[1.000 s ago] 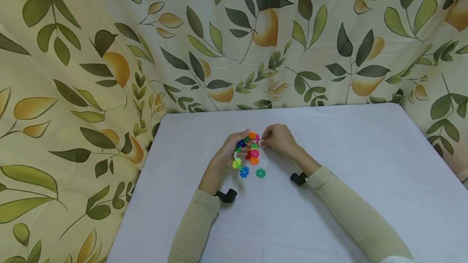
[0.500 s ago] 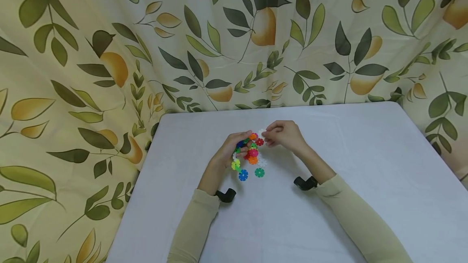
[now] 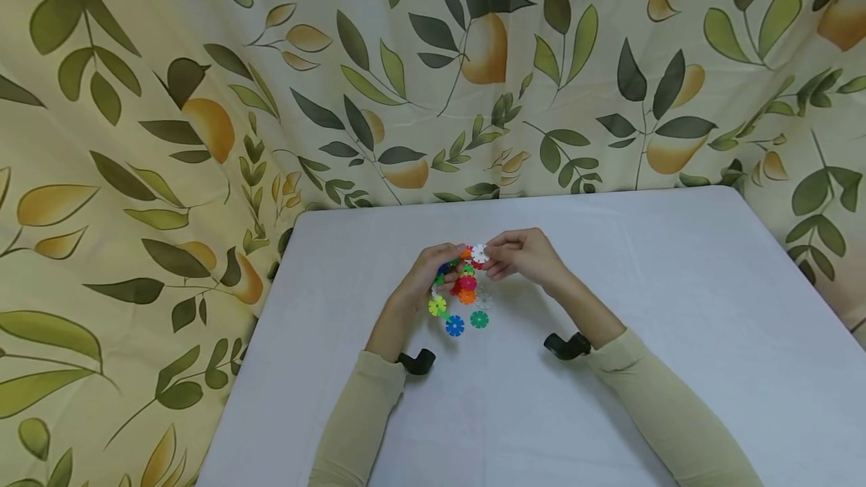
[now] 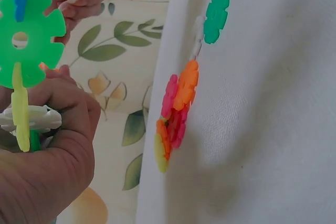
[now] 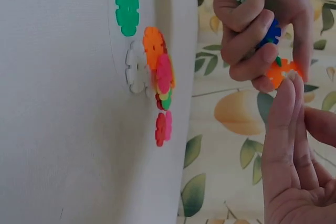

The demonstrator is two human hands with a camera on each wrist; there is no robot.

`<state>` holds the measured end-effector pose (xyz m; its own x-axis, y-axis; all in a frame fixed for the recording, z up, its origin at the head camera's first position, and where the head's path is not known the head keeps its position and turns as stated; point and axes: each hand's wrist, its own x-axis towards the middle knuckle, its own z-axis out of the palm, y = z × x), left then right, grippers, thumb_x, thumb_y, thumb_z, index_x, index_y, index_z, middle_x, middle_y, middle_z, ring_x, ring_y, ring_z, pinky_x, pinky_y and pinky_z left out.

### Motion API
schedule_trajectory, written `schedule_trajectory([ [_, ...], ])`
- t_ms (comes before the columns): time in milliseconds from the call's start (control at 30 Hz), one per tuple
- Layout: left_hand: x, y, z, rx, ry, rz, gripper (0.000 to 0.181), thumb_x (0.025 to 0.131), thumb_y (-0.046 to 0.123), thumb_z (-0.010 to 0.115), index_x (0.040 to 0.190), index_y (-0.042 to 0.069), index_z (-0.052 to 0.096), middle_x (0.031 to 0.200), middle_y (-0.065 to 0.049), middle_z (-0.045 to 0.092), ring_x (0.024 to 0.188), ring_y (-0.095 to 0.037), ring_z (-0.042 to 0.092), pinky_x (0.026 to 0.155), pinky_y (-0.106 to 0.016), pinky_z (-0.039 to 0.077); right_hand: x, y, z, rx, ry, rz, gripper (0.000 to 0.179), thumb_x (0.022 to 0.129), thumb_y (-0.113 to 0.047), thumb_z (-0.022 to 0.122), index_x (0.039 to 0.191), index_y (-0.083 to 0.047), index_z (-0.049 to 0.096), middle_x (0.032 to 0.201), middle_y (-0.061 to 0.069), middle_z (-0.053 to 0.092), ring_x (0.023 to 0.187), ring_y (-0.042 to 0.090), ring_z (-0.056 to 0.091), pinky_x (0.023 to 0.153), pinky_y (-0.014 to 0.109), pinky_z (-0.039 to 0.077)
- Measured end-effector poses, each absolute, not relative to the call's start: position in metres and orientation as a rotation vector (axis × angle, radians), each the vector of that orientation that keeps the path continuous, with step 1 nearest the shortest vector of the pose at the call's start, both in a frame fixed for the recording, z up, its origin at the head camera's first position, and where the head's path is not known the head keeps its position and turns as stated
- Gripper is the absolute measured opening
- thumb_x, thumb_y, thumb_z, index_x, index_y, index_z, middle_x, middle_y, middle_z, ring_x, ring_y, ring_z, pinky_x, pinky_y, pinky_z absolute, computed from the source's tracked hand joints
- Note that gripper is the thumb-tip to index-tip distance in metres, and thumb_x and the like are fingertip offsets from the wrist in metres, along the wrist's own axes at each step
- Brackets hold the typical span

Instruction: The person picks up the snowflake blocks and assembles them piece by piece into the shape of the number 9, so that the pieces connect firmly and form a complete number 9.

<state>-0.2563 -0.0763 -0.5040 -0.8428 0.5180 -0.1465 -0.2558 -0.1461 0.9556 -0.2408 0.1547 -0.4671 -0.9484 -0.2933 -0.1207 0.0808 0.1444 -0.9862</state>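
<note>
A chain of interlocked plastic snowflake discs is gripped in my left hand [image 3: 422, 276]. From it hang a yellow disc [image 3: 437, 306] and a blue disc [image 3: 455, 325], joined by a green disc [image 4: 44, 40]. At the chain's upper end, an orange disc [image 5: 275, 74] sticks out past the left fingers. Pinched by its edge in my right hand [image 3: 526, 255], a white disc [image 3: 479, 252] faces the head camera right at that orange disc. In the right wrist view the right fingertips mostly hide the white disc.
On the white table [image 3: 629, 269], below the hands, lies a small heap of loose discs, among them a pink disc [image 3: 468, 282] and an orange one [image 3: 467, 297]. A separate green disc [image 3: 479, 319] lies nearer. A leaf-patterned curtain [image 3: 379, 74] hangs behind.
My right hand drew the white disc up and to the right, then brought it back left against the chain's end, now turned flat to the head camera. My left hand stays nearly still.
</note>
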Motion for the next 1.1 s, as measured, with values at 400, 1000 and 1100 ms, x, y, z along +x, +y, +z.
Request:
schedule_trajectory([
  [400,-0.254,-0.076,-0.506,0.425,1.714,1.918,0.02,0.11,0.024,0.048,0.096,0.01,0.051,0.073,-0.003,0.054,0.056,-0.015,0.038,0.046,-0.022,0.029,-0.238,0.151,-0.471,-0.223,2.194,-1.845,0.026,0.099,-0.016,0.074,0.111,0.007,0.072,0.086,0.017,0.076,0.073,0.028,0.077,0.074,0.044,0.064],
  [1000,-0.251,-0.067,-0.507,0.428,1.773,1.914,0.03,0.108,0.026,0.052,0.099,-0.002,0.054,0.069,-0.002,0.048,0.054,-0.014,0.037,0.044,-0.022,0.03,-0.243,0.148,-0.483,-0.296,2.229,-1.917,0.035,0.108,-0.021,0.06,0.114,0.011,0.071,0.086,0.025,0.075,0.07,0.028,0.076,0.067,0.04,0.064],
  [1100,-0.252,-0.065,-0.507,0.412,1.807,1.922,0.034,0.107,0.028,0.054,0.099,-0.005,0.055,0.072,-0.003,0.05,0.055,-0.014,0.039,0.045,-0.022,0.031,-0.246,0.149,-0.484,-0.309,2.294,-1.838,0.044,0.112,-0.028,0.049,0.116,0.012,0.068,0.086,0.025,0.075,0.072,0.034,0.077,0.067,0.043,0.064],
])
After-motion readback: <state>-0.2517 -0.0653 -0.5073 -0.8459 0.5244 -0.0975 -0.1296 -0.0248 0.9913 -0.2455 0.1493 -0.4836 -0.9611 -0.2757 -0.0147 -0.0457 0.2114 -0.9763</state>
